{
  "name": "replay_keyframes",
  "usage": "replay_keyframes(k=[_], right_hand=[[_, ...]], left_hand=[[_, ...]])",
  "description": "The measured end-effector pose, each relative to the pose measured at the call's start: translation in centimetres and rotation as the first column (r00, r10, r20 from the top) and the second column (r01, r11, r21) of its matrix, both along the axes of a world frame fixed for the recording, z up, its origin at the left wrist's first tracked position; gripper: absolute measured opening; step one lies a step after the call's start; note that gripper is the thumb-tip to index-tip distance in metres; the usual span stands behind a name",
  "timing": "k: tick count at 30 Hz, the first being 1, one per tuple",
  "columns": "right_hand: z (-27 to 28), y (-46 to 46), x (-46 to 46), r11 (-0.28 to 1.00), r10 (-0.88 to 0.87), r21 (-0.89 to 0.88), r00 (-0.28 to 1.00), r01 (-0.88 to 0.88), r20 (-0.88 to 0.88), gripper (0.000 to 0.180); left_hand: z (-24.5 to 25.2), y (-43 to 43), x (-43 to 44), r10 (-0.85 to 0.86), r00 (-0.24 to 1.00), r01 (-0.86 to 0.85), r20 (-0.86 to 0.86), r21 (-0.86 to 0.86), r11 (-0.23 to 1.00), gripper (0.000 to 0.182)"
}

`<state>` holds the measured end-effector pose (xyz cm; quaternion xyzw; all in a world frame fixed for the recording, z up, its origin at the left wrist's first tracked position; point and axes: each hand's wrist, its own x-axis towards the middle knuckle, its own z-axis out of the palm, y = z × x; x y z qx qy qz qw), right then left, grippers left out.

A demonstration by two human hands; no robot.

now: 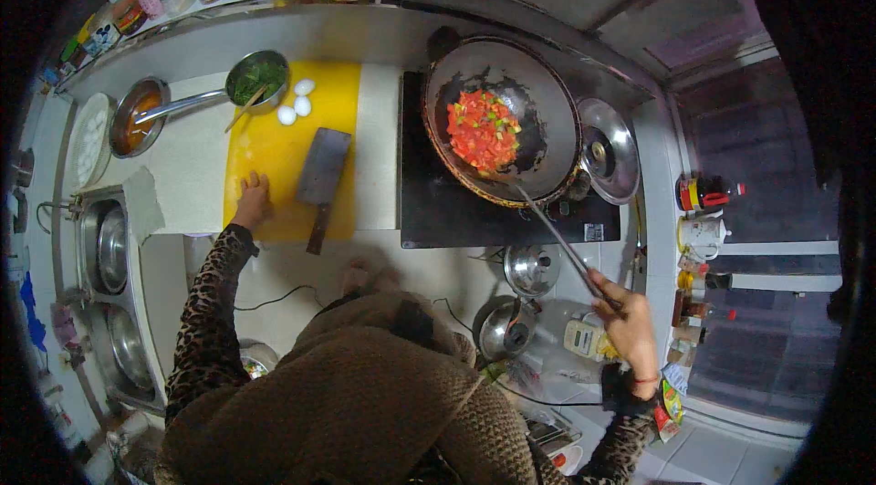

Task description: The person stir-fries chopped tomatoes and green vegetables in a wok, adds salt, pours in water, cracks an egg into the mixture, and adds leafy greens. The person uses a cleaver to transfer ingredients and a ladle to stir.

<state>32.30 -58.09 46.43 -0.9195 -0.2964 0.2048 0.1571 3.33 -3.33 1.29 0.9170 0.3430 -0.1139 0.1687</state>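
Note:
My right hand (628,321) grips the long handle of a metal cooking utensil (554,228), whose far end reaches the near rim of the wok (547,95); the head of the utensil is hard to make out. Chopped red tomato with green and pale pieces (482,129) lies in the wok. On the left, my left hand (253,196) rests on the yellow cutting board (274,156), fingers apart and holding nothing. A cleaver (324,167) lies on the board to its right, the wooden handle toward me. Several white eggs (302,106) sit farther back.
A saucepan of chopped greens (256,78) has a wooden utensil in it. Left of it stand a metal bowl of orange liquid (140,119) and an oval basket (92,143). A metal lid (609,153) leans right of the wok. The sink (109,245) is at far left.

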Motion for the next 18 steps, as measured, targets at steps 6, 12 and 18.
replay_keyframes(k=[6,12,18], right_hand=[[-9.2,6.1,3.6,0.945,-0.133,0.298,0.991,0.135,-0.026,0.040],[-10.6,8.6,6.5,0.971,-0.036,0.239,0.986,-0.004,0.162,0.045],[-2.1,3.9,4.0,0.994,0.096,-0.076,0.957,-0.079,0.274,0.052]], left_hand=[[-2.1,0.9,-0.6,-0.060,0.997,0.062,-0.045,0.050,0.997,0.095],[-2.3,0.7,-0.3,-0.008,0.997,0.009,-0.075,0.018,1.000,0.100],[-3.3,0.9,-0.8,0.063,0.998,-0.062,0.028,-0.037,0.997,0.097]])
